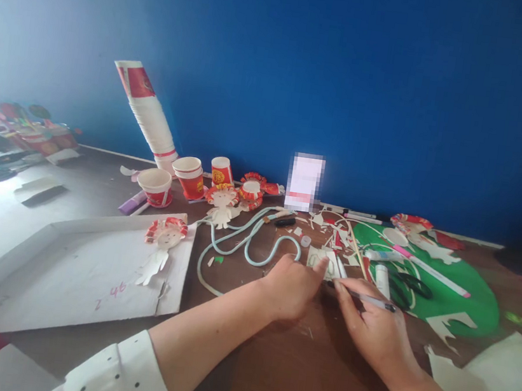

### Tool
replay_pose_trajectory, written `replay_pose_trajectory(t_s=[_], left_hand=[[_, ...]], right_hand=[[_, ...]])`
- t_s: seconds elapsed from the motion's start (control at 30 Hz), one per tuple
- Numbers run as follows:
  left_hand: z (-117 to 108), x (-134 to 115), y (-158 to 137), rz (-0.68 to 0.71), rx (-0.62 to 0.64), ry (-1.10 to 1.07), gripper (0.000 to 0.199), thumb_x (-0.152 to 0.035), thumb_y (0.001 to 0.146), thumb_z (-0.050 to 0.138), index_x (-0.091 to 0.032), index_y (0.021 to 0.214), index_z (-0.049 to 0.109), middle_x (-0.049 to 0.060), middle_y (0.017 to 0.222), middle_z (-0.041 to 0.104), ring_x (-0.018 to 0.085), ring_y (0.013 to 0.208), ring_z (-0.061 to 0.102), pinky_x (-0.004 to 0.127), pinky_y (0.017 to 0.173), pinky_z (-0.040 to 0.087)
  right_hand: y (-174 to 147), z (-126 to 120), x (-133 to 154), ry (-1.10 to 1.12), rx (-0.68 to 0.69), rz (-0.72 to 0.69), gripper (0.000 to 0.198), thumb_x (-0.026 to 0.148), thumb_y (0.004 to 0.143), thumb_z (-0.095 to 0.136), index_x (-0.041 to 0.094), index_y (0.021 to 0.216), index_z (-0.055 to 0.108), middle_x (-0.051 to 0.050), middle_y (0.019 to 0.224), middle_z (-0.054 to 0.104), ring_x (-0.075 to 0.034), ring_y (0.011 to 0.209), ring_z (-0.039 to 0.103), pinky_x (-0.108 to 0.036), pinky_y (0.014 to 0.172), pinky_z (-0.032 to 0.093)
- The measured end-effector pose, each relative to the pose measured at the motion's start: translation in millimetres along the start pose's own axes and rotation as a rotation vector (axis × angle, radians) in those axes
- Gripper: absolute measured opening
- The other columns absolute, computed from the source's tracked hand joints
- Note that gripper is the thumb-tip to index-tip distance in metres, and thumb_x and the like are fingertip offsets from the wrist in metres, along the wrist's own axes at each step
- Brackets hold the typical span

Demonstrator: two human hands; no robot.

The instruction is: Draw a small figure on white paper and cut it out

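Note:
My left hand [291,289] rests on the brown table with its index finger stretched out, pressing down a small piece of white paper [313,259]. Its other fingers are curled under. Faint outlines show on the paper. My right hand [377,320] is closed around a slim pen [375,300], whose dark tip points at the paper's lower right edge. Just beyond that tip lies a white marker [340,267]. A small clear cap [305,241] sits above my left hand, and a pale blue cord [248,251] loops to its left.
Paper cups [154,186] and a tall leaning cup stack [153,120] stand at the back left. A white box lid [88,262] bears a paper figure [165,234]. On the right, a green round sheet [474,288] carries scissors [415,285], a pink marker [438,273] and scraps.

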State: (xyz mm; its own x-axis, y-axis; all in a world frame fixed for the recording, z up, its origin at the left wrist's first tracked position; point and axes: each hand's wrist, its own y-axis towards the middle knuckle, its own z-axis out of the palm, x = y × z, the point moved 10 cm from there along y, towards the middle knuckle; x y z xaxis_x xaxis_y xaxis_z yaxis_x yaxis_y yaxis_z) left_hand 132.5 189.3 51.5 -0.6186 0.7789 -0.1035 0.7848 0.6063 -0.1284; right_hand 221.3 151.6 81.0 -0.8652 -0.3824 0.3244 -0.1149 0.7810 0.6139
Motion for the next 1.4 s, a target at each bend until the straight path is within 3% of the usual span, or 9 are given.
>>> replay_pose_trajectory(t_s=[0.57,1.4], left_hand=[[0.7,-0.1,0.7,-0.002,-0.002,0.006,0.084,-0.022,0.077,0.052,0.002,0.148,0.014,0.016,0.097,0.072,0.029,0.089,0.068,0.040,0.084,0.046],[2.5,-0.8,0.4,0.001,0.011,-0.003,0.086,-0.019,0.075,0.053,0.002,0.149,0.014,0.015,0.100,0.072,0.028,0.089,0.068,0.039,0.084,0.046]], right_hand=[[-0.2,-13.3,6.4,-0.009,-0.081,-0.018,0.017,0.029,0.093,0.051,0.020,0.089,0.066,-0.005,0.080,0.075,-0.019,0.071,0.071,-0.028,0.069,0.055],[-0.3,-8.5,7.6,-0.032,-0.071,-0.063,0.016,0.027,0.093,0.051,0.019,0.089,0.065,-0.005,0.080,0.074,-0.018,0.071,0.071,-0.026,0.067,0.055]])
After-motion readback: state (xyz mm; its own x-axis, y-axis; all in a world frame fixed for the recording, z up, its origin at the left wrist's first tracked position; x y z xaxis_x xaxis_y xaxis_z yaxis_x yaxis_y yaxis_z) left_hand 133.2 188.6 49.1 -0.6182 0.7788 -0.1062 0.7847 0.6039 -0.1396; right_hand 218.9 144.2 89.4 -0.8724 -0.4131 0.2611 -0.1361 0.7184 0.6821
